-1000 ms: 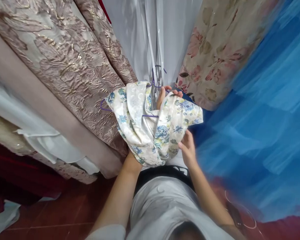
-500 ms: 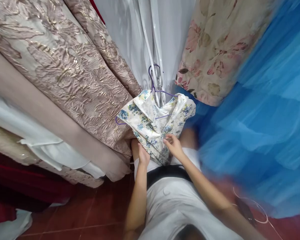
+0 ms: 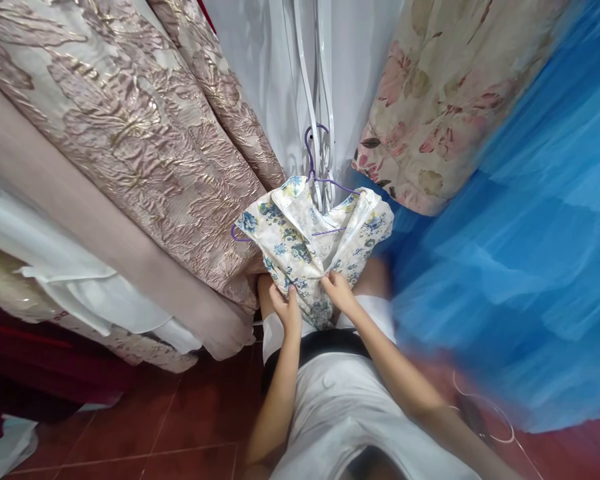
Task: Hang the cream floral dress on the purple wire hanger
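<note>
A white floral blouse with blue, green and yellow print and an open collar lies over my lap. It is on a purple hanger, whose hook points away from me. My right hand pinches the front edge of the blouse where the two collar sides meet. At the lower left side of the blouse is my left hand, its thumb on the cloth and its fingers at the edge. Part of its grip is hidden.
Pink and gold brocade cloth hangs close on the left. Beige floral fabric and a blue layered gown hang on the right. White straps dangle ahead. A pale cable lies on the red tiled floor.
My right hand has closed its fingers on the blouse's front edge. My left hand has moved up slightly, its thumb now further onto the cloth. The view has shifted a little.
</note>
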Demonstrator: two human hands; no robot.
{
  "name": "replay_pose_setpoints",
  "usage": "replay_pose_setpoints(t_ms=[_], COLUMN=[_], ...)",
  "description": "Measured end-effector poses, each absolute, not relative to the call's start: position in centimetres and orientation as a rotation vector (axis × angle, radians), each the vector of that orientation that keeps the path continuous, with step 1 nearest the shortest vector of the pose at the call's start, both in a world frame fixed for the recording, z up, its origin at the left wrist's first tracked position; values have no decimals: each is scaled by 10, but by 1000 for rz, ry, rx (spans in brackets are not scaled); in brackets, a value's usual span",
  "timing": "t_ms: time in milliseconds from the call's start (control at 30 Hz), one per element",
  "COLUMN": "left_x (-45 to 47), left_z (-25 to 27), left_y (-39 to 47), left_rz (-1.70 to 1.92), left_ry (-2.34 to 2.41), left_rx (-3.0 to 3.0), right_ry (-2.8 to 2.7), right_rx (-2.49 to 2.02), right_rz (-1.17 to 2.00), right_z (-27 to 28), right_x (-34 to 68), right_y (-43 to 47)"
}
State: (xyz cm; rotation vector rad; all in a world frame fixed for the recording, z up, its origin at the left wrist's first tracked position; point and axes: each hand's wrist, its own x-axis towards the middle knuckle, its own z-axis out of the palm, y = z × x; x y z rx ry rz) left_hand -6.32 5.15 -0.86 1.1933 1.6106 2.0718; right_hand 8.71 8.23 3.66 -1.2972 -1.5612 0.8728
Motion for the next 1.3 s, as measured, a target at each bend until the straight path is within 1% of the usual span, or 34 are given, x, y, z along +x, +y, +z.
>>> replay_pose_setpoints(t_ms=[67, 100, 200, 267, 433, 533, 633, 867, 967, 1100, 1167, 1233, 1300], left_x=[-54, -49, -31, -22, -16, -16, -15, -20, -19, -23, -30, -39, -48], left_z=[-6, -6, -7, -11, -12, -8, -7, -8, -12, -17, -5, 28, 79], left_y=[44, 40, 35, 36, 37, 33, 30, 13, 5, 6, 16, 32, 52], left_rz=[2211, 2201, 1883, 1715, 1578, 1516, 1480, 1347, 1314, 1362, 1482, 1684, 1908], left_ry=[1715, 1722, 1529, 1432, 1525, 1544, 1488, 1470, 1408, 1355, 1325, 1294, 1286], left_rx=[1350, 1479, 1849, 1881, 1841, 1936, 2034, 2113, 2152, 2088, 2069, 2093, 2150], right_ry=[-1557, -1558, -1559, -1536, -1274, -1123, -1088, -1203, -1196, -1281, -1325, -1352, -1379], right_rx=[-1283, -1267, -1203, -1168, -1065, -1035, -1024, -824, -754, -726, -729, -742, -758], right_rz=[889, 904, 953, 983, 1204, 1232, 1165, 1004, 996, 1072, 1096, 1101, 1087], right_z=[35, 34, 34, 34, 34, 43, 72, 183, 216, 229, 227, 224, 222], right_x=[91, 93, 96, 96, 89, 88, 91, 96, 96, 95, 96, 97, 98], right_y=[75, 71, 59, 51, 33, 31, 42, 103, 122, 124, 119, 115, 112])
